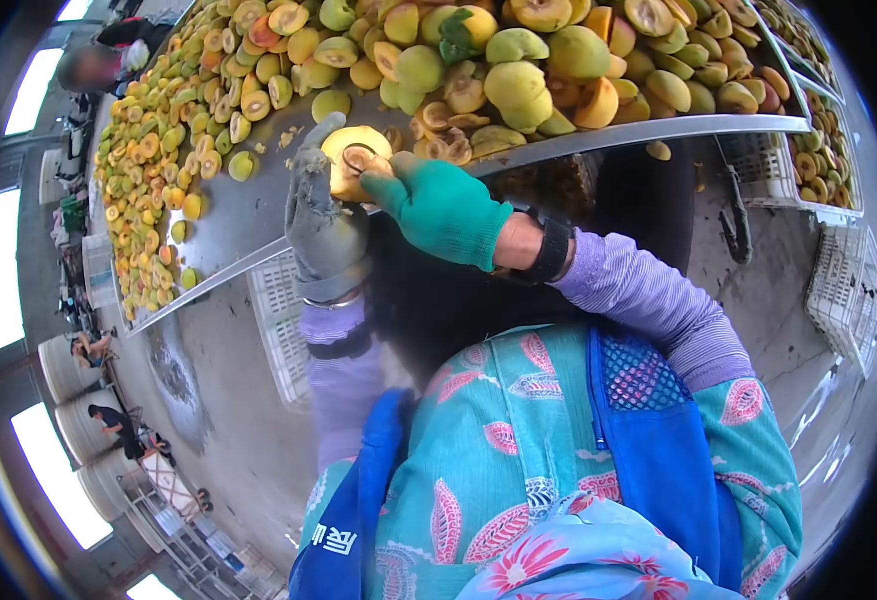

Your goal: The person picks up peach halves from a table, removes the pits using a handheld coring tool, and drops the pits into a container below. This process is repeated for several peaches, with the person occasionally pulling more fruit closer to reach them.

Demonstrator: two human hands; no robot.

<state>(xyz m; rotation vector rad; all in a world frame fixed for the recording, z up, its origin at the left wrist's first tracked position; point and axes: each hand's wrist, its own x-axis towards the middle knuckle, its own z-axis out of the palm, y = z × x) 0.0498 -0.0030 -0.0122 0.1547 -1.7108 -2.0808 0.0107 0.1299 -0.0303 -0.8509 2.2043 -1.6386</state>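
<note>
Steel desk (pixel 248 215): slants from lower left to upper right, bare strip along its near edge.
Cut fruit pile (pixel 158 150): yellow-green halves and whole pieces spread over the desk, thickest top right.
Left hand (pixel 323 225): grey glove, closed around the held fruit from below.
Held fruit (pixel 356 160): yellow half, cut face up, at the desk's near edge, between both hands.
Right hand (pixel 438 205): green glove, fingers curled shut, tips on the fruit's pit hollow; any tool inside not visible.
Wristband (pixel 553 245): black, on the right wrist.
Crates (pixel 838 290): white, on the floor far right.
</note>
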